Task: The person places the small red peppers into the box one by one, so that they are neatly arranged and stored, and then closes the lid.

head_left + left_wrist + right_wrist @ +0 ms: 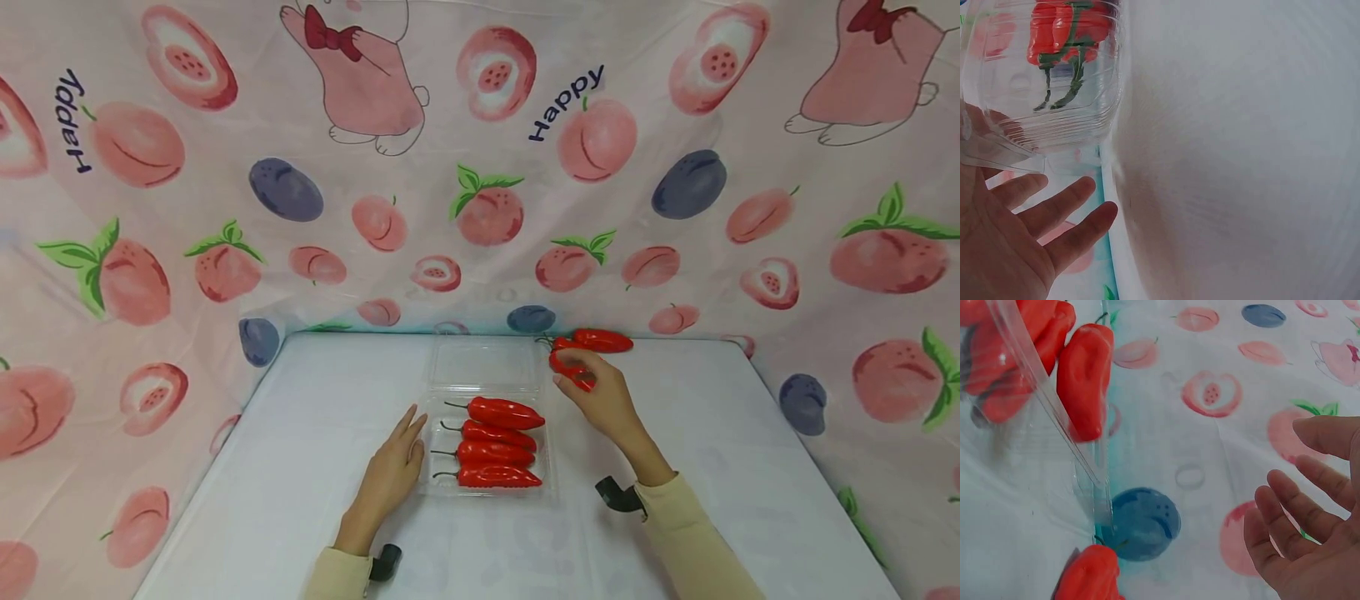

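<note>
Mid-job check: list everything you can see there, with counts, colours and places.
Red peppers: four in the container plus at least two outside, red, stems dark; the outside ones at the table's back edge, partly hidden.
Container: one, clear, mid-table.
Lid: one, clear, open toward the backdrop.
Table: one, white, under everything.
Backdrop: one, pale pink with fruit prints, behind and beside the table.
Black wrist devices: two, black, one at each wrist.
Sleeves: two, beige, on both arms.
Hands: two, bare; left by the container's left edge, right at an outside pepper.
</note>
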Action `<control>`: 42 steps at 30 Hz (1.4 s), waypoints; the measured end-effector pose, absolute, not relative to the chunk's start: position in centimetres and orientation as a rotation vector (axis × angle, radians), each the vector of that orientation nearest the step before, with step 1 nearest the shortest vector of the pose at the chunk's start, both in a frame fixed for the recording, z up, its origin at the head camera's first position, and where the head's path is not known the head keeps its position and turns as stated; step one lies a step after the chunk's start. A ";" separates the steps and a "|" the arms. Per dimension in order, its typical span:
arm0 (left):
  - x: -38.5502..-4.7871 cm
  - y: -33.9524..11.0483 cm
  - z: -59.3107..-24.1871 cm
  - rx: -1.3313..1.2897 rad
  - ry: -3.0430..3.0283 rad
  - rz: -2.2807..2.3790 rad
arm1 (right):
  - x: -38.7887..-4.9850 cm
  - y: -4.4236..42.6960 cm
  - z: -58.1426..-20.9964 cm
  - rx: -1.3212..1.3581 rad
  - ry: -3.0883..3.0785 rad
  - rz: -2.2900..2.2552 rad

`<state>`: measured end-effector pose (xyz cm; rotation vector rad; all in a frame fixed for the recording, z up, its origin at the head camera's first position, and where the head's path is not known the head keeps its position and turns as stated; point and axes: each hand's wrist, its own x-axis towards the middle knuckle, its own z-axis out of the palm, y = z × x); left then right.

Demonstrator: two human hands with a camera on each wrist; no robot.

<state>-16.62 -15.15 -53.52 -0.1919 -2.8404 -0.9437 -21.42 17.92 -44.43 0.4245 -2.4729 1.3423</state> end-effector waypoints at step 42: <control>-16.7 -15.1 -53.5 -0.204 -2.825 -0.966 | -25.8 23.4 -49.2 0.113 -2.614 1.349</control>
